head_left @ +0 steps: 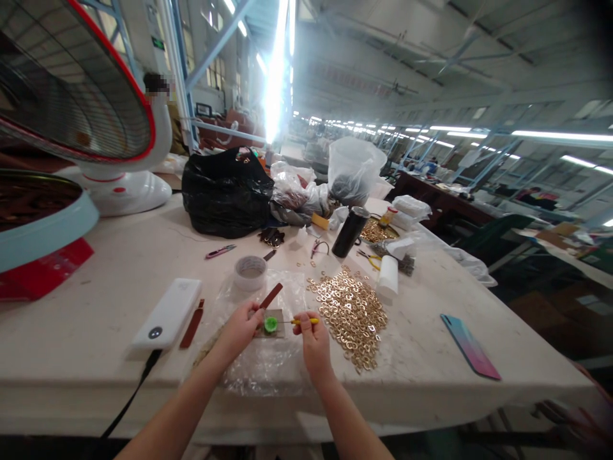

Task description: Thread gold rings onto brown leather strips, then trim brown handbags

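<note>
Green cap (271,324): one; yellow tool (307,321): one

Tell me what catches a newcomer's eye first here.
The heap of gold rings glints in the middle. Just left of it, the left hand pinches a green disc while the right hand points a yellow tool at it. A big fan looms at far left, with a black bag further back.
</note>
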A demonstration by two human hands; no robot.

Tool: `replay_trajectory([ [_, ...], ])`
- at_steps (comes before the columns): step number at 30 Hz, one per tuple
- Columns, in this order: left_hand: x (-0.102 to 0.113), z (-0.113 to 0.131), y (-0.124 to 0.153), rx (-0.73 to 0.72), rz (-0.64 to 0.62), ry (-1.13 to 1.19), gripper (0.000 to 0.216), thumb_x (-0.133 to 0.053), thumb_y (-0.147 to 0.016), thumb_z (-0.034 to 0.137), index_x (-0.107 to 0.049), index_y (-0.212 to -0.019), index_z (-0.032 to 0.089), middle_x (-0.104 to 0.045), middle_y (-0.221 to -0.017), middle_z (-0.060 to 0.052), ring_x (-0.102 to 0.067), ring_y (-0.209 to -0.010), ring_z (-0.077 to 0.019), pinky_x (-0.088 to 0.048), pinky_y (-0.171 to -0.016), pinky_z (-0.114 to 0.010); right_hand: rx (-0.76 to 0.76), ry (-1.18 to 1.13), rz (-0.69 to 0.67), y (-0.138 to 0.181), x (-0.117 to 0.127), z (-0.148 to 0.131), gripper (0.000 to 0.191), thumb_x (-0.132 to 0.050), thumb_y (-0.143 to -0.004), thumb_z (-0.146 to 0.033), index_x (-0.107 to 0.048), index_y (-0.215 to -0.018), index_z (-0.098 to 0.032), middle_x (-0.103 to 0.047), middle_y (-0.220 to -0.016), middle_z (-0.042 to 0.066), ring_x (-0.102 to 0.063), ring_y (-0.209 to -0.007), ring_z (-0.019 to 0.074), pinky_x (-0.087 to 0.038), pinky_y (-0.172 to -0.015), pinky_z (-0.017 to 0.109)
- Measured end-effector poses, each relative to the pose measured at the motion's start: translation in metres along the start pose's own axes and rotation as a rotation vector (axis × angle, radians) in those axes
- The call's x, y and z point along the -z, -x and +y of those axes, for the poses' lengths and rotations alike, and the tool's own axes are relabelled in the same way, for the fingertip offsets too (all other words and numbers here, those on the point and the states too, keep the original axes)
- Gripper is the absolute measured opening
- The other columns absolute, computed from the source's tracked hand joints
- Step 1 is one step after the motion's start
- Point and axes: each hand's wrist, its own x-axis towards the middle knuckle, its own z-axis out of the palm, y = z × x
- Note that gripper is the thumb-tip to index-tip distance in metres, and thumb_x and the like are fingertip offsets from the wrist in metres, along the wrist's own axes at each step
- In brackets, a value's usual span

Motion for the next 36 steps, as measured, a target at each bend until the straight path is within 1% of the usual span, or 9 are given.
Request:
replay_trajectory([
  [4, 0.009, 0.018, 0.014, -0.027, -0.03, 0.01, 0.03, -0.053, -0.071, 0.046, -0.055, -0.084, 0.018, -0.059, -0.067, -0.001, -0.058, -0.065, -0.0184, -0.042, -0.052, -0.025, -0.057, -0.196, 0.053, 0.002, 0.01, -0.016, 0.036, -0.057, -0.077, -0.053, -0.059, -0.078, -0.017, -0.06, -0.072, 0.0, -0.054, -0.058, 0.0115, -0.045, -0.06, 0.028],
  [8, 0.013, 0.035, 0.039, 0.012, -0.169, 0.055, 0.029, -0.055, -0.072, 0.046, -0.057, -0.077, 0.017, -0.061, -0.069, -0.001, -0.054, -0.059, -0.0141, -0.038, -0.049, -0.023, -0.126, -0.484, 0.066, 0.012, 0.015, -0.04, 0.029, -0.061, -0.076, -0.048, -0.059, -0.078, -0.019, -0.061, -0.078, 0.0, -0.052, -0.058, 0.0097, -0.045, -0.058, 0.027],
  [11, 0.014, 0.043, 0.06, 0.099, -0.249, 0.176, 0.031, -0.056, -0.074, 0.046, -0.057, -0.079, 0.016, -0.062, -0.079, -0.003, -0.05, -0.059, -0.0102, -0.036, -0.05, -0.021, -0.131, -0.559, 0.056, 0.02, 0.016, -0.053, 0.026, -0.064, -0.075, -0.045, -0.059, -0.076, -0.02, -0.061, -0.076, -0.001, -0.051, -0.057, 0.0092, -0.044, -0.056, 0.025],
  [15, 0.015, 0.046, 0.074, 0.146, -0.271, 0.242, 0.032, -0.059, -0.073, 0.047, -0.057, -0.079, 0.015, -0.06, -0.077, -0.002, -0.045, -0.057, -0.0085, -0.032, -0.05, -0.02, -0.138, -0.594, 0.01, 0.027, 0.014, -0.061, 0.025, -0.066, -0.075, -0.044, -0.06, -0.075, -0.02, -0.061, -0.075, -0.002, -0.051, -0.059, 0.0085, -0.044, -0.056, 0.023],
  [24, 0.01, 0.048, 0.086, 0.11, -0.218, 0.268, 0.023, -0.059, -0.073, 0.039, -0.056, -0.072, 0.017, -0.053, -0.061, 0.003, -0.043, -0.056, -0.0099, -0.031, -0.052, -0.021, -0.176, -0.607, -0.021, 0.035, 0.016, -0.063, 0.024, -0.065, -0.075, -0.043, -0.061, -0.073, -0.02, -0.06, -0.074, -0.001, -0.048, -0.057, 0.0092, -0.041, -0.054, 0.024],
  [27, 0.009, 0.05, 0.091, 0.101, -0.196, 0.286, 0.019, -0.059, -0.072, 0.035, -0.054, -0.069, 0.017, -0.053, -0.059, 0.004, -0.041, -0.055, -0.0092, -0.03, -0.052, -0.021, -0.113, -0.615, 0.031, 0.032, 0.029, -0.069, 0.024, -0.065, -0.075, -0.044, -0.06, -0.072, -0.02, -0.058, -0.075, 0.0, -0.05, -0.062, 0.011, -0.042, -0.057, 0.025],
  [30, 0.008, 0.055, 0.097, 0.09, -0.18, 0.317, 0.016, -0.058, -0.071, 0.032, -0.053, -0.066, 0.017, -0.052, -0.058, 0.004, -0.039, -0.053, -0.0087, -0.03, -0.053, -0.021, 0.001, -0.479, 0.012, 0.035, 0.04, -0.074, 0.026, -0.059, -0.08, -0.044, -0.058, -0.069, -0.021, -0.055, -0.071, -0.001, -0.052, -0.071, 0.0132, -0.043, -0.069, 0.028],
  [34, 0.003, 0.066, 0.105, 0.065, -0.194, 0.357, 0.016, -0.057, -0.069, 0.031, -0.051, -0.063, 0.018, -0.05, -0.057, 0.005, -0.038, -0.052, -0.0087, -0.03, -0.053, -0.022, -0.027, -0.167, -0.211, 0.045, 0.034, -0.075, 0.03, -0.051, -0.083, -0.048, -0.058, -0.084, -0.019, -0.044, -0.057, -0.005, -0.043, -0.056, 0.0111, -0.037, -0.056, 0.026],
  [36, 0.0, 0.069, 0.108, 0.04, -0.208, 0.344, 0.017, -0.057, -0.069, 0.032, -0.051, -0.063, 0.018, -0.048, -0.057, 0.005, -0.038, -0.053, -0.0089, -0.031, -0.053, -0.022, -0.052, -0.095, -0.345, 0.048, 0.023, -0.075, 0.035, -0.053, -0.08, -0.052, -0.056, -0.082, -0.017, -0.041, -0.057, -0.005, -0.037, -0.053, 0.01, -0.033, -0.052, 0.025],
])
